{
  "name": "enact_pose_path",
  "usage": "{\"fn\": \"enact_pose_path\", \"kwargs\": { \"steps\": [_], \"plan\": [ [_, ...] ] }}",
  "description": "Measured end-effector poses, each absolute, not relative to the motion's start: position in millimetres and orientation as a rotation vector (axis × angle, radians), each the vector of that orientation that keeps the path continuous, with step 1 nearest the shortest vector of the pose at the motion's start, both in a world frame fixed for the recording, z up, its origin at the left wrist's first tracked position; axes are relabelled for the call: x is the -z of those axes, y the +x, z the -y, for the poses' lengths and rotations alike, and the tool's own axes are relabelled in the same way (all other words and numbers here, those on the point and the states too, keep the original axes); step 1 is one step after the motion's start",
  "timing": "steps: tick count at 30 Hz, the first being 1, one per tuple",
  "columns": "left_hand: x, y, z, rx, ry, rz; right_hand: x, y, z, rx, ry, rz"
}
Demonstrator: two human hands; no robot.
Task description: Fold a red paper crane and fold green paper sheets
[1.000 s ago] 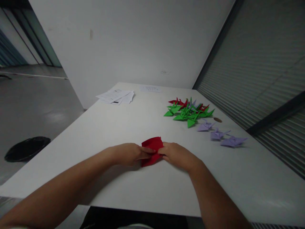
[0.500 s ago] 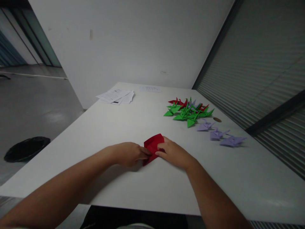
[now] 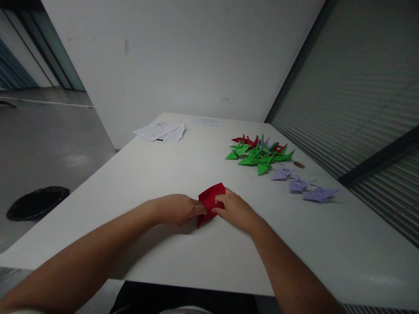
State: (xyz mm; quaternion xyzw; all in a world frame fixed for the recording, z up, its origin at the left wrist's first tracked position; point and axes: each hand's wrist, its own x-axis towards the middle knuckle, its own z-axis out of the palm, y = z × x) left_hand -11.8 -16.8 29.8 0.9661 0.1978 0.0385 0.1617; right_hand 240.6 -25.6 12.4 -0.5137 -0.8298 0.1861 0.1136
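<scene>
A partly folded sheet of red origami paper [image 3: 212, 193] lies on the white table between my hands. My left hand [image 3: 178, 210] grips its lower left side, the fingers reaching onto the paper. From the right, my right hand [image 3: 234, 210] is closed on the opposite edge, thumb and fingers on the red surface. The fingertips partly cover the paper, so the creases under them are hidden. Beyond my right hand sit several folded paper cranes: green ones [image 3: 248, 160], red ones [image 3: 244, 140] behind them, and purple ones [image 3: 321, 194] nearer to me.
Printed sheets [image 3: 160, 131] lie at the table's far left, with another sheet [image 3: 207, 122] by the wall. A round brown grommet [image 3: 299, 165] is set near the right edge. On the floor at left stands a black-lined bin [image 3: 37, 204]. Window blinds [image 3: 360, 96] flank the right.
The fingers of both hands have shifted slightly on the red paper, and its lower part looks a little more raised. The cranes and sheets lie as before.
</scene>
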Motion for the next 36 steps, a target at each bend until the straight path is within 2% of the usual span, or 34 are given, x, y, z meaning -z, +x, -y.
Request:
{"fn": "enact_pose_path", "kwargs": {
  "steps": [11,19,23,29,36],
  "plan": [
    [-30.7,-6.4,21.4,-0.133,2.898,-0.31,-17.0,240.9,25.1,-0.536,-1.468,2.443],
    [-35.0,-9.3,20.9,-0.019,2.767,-0.332,-29.5,264.0,15.7,-0.769,-1.194,2.472],
    [-29.8,-12.3,15.1,-0.089,2.712,-0.285,-33.8,271.1,17.2,-0.793,-1.253,2.515],
    [-24.5,-12.6,11.4,-0.123,2.692,-0.251,-34.2,276.4,16.2,-1.032,-1.229,2.476],
    [-22.8,-13.9,11.4,-0.099,2.727,-0.248,-27.1,275.0,12.1,-0.952,-1.365,2.315]
  ]
}}
